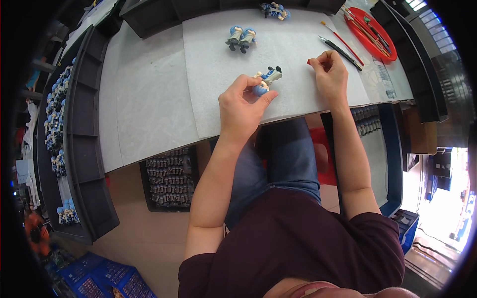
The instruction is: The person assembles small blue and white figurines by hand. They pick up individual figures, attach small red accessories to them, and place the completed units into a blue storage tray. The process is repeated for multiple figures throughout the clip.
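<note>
My left hand [242, 107] has its thumb and fingers around the head of a small blue-haired figurine [271, 75]. The figurine lies tilted over the white sheet [208, 94], its dark feet toward the far right. Off to the right, my right hand [331, 74] is closed in a pinch. A small red piece [309, 62] sticks out at its fingertips; its kind is too small to make out. Beyond my left hand, two similar figurines [241, 38] lie side by side. Another figurine [275, 11] rests at the far edge of the sheet.
A red oval tray [354, 11] of brushes and tools lies far right, near a black pen-like tool [341, 53] and a thin red brush [343, 42]. Dark trays border the table; the left tray [83, 119] holds many figurines. Below the table sits a tray of figurines [169, 180].
</note>
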Available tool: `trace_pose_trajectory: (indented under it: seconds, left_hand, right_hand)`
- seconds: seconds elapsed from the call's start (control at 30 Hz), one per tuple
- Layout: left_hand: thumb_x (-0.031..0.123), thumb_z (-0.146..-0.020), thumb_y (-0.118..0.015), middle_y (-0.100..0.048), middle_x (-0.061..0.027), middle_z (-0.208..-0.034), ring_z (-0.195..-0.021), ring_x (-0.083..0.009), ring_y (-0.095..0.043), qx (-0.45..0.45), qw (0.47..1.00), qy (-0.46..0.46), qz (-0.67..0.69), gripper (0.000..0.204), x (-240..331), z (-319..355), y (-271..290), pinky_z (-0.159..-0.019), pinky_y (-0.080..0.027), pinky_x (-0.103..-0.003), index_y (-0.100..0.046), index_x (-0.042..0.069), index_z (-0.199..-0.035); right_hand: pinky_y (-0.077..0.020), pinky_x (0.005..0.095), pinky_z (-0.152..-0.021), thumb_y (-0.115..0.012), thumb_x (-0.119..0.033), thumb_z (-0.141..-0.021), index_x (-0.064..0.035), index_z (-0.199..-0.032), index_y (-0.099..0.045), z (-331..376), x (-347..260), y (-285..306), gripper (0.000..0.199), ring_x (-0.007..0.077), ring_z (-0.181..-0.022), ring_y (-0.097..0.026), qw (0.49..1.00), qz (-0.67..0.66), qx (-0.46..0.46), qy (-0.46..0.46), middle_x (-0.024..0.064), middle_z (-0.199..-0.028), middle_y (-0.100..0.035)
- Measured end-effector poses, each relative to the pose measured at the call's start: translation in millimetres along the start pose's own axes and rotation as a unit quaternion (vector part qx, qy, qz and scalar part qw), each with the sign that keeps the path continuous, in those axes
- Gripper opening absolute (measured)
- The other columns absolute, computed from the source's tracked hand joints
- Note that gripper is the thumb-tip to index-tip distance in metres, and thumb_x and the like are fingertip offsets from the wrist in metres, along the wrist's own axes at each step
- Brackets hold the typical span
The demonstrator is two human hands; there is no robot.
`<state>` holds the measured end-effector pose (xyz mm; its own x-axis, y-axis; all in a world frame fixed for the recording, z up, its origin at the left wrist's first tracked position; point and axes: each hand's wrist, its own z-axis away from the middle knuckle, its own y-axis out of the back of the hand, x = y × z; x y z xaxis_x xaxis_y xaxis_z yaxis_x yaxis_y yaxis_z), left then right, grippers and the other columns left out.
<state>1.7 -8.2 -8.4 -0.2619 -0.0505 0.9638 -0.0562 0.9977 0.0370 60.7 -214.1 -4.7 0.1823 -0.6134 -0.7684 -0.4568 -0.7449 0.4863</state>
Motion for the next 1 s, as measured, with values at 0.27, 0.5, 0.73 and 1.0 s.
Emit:
trace_pose_trajectory:
  seconds: [0.27, 0.5, 0.73, 1.0]
  left_hand:
    - [-0.008, -0.073, -0.069, -0.060, -0.0112, -0.104, -0.090, -0.0128, -0.059, -0.003, 0.996, 0.008, 0.085, 0.031, 2.0, -2.0, 4.6, -0.084, -0.050, -0.024, -0.059, -0.004, -0.102]
    - [0.010, -0.083, -0.065, -0.062, -0.0074, -0.094, -0.079, -0.0118, -0.059, 0.068, 0.981, 0.016, 0.180, 0.030, 5.7, -2.3, 7.5, -0.069, -0.049, -0.023, -0.058, -0.002, -0.110]
    - [0.025, -0.084, -0.063, -0.060, -0.0027, -0.082, -0.066, -0.0092, -0.051, 0.096, 0.976, 0.036, 0.190, 0.039, 4.2, -3.6, 12.2, -0.059, -0.040, -0.021, -0.058, -0.001, -0.113]
    - [0.025, -0.086, -0.061, -0.059, -0.0035, -0.086, -0.070, -0.0098, -0.050, 0.085, 0.978, 0.036, 0.188, 0.039, 5.3, -2.5, 13.1, -0.061, -0.040, -0.022, -0.057, 0.000, -0.116]
  right_hand:
    - [-0.0418, 0.0242, -0.060, -0.068, -0.013, -0.079, -0.0039, -0.090, -0.058, 27.3, -33.1, -3.1, 0.017, 0.0104, -0.071, -0.055, 0.995, -0.083, -0.004, 0.049, 0.0062, -0.088, -0.062]
    - [-0.0441, 0.0214, -0.059, -0.050, -0.026, -0.093, 0.0024, -0.114, -0.051, 41.6, -59.9, -18.2, 0.035, 0.0095, -0.068, -0.055, 0.859, -0.393, -0.311, -0.111, 0.0095, -0.078, -0.062]
    - [-0.0444, 0.0220, -0.056, -0.050, -0.028, -0.093, 0.0012, -0.110, -0.050, 45.9, -58.6, -18.4, 0.033, 0.0106, -0.066, -0.058, 0.845, -0.364, -0.374, -0.122, 0.0104, -0.080, -0.064]
    - [-0.0466, 0.0229, -0.062, -0.051, -0.027, -0.093, 0.0004, -0.111, -0.050, 48.3, -56.6, -18.1, 0.033, 0.0133, -0.079, -0.062, 0.838, -0.395, -0.364, -0.095, 0.0123, -0.086, -0.064]
